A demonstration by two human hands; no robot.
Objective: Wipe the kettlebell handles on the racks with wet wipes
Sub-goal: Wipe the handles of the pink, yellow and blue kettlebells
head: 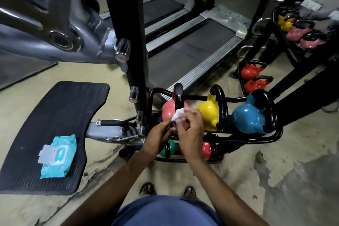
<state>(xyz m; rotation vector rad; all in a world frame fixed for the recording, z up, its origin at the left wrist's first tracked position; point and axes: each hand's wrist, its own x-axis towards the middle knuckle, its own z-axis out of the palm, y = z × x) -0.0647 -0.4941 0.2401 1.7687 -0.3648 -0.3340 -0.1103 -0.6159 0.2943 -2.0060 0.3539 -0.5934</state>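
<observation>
Our right hand (190,130) pinches the bunched wet wipe (177,115) at the black handle (178,97) of the pink kettlebell (167,112) on the top rack (236,99). Our left hand (159,135) curls just beneath, grip unclear. We should wrap the wipe round and sweep the whole loop.

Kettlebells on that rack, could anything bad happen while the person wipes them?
Maybe. The right hand pinches the wipe against the black handle of the pink kettlebell. A hard tug might tip it off the rack toward the sandalled feet nearby. The wipes pack lies with its flap open on the black footplate, so the wipes may dry out.
</observation>
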